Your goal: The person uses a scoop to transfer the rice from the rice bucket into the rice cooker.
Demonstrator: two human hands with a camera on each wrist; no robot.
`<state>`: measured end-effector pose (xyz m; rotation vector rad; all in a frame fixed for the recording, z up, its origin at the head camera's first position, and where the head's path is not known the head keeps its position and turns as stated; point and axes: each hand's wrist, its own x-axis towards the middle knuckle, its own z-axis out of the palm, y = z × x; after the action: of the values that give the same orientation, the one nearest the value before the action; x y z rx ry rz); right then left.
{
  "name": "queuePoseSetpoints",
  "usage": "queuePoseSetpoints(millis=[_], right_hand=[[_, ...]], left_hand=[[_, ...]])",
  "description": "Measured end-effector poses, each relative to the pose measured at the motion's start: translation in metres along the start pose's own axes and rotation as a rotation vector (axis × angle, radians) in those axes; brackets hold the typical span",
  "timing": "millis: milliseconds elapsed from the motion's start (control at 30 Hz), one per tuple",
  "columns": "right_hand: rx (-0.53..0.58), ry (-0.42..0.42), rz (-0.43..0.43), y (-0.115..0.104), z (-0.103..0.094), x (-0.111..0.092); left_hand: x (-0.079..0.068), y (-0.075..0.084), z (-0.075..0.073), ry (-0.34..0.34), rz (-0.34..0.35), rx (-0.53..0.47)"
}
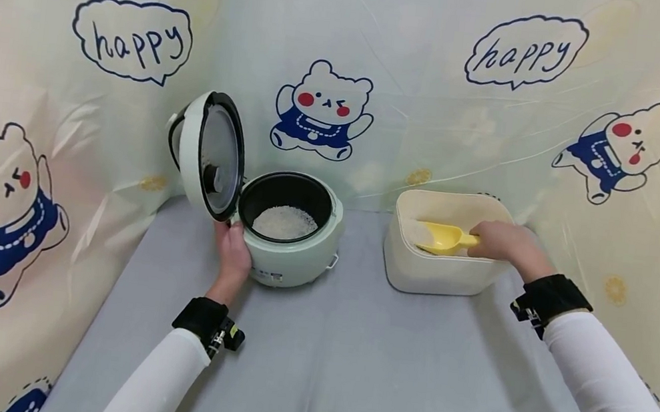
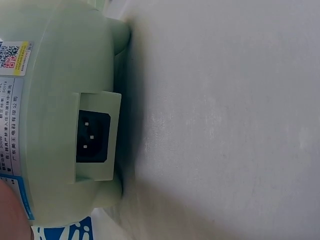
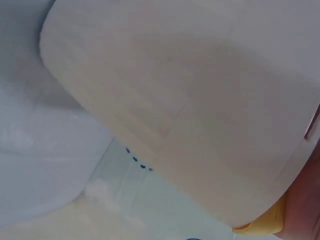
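Note:
A pale green rice cooker (image 1: pixel 294 262) stands on the table with its lid (image 1: pixel 215 153) swung up to the left. White rice (image 1: pixel 284 222) lies in its dark inner pot. My left hand (image 1: pixel 233 249) rests against the cooker's left side, just under the lid. In the left wrist view, the cooker's side (image 2: pixel 55 125) shows a power socket (image 2: pixel 93 136), with part of a finger (image 2: pixel 12 215) against the body. My right hand (image 1: pixel 498 240) grips the handle of a yellow scoop (image 1: pixel 444 239), held inside the cream-coloured bin (image 1: pixel 437 274). The bin's wall fills much of the right wrist view.
A grey cloth covers the table (image 1: pixel 349 369). Behind and beside it hangs a printed curtain (image 1: pixel 411 127) with cartoon bears, close to the backs of the cooker and the bin. The bin stands to the right of the cooker, with a gap between them.

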<state>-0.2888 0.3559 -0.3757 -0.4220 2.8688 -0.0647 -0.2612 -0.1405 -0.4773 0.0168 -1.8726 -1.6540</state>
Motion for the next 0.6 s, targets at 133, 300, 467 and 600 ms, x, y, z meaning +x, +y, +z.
queuePoseSetpoints(millis=[133, 300, 467, 600], right_hand=[[0.075, -0.014, -0.023, -0.005, 0.000, 0.006], [0.106, -0.012, -0.043, -0.006, -0.001, 0.004], [0.117, 0.011, -0.057, -0.004, -0.010, -0.001], [0.088, 0.015, -0.069, -0.001, -0.026, -0.006]], left_hand=[[-0.001, 0.001, -0.002, -0.006, -0.011, 0.007], [-0.001, 0.002, -0.001, -0.007, -0.011, 0.007], [-0.001, 0.004, -0.002, -0.015, -0.012, 0.004], [-0.004, 0.019, -0.002, -0.018, -0.007, -0.008]])
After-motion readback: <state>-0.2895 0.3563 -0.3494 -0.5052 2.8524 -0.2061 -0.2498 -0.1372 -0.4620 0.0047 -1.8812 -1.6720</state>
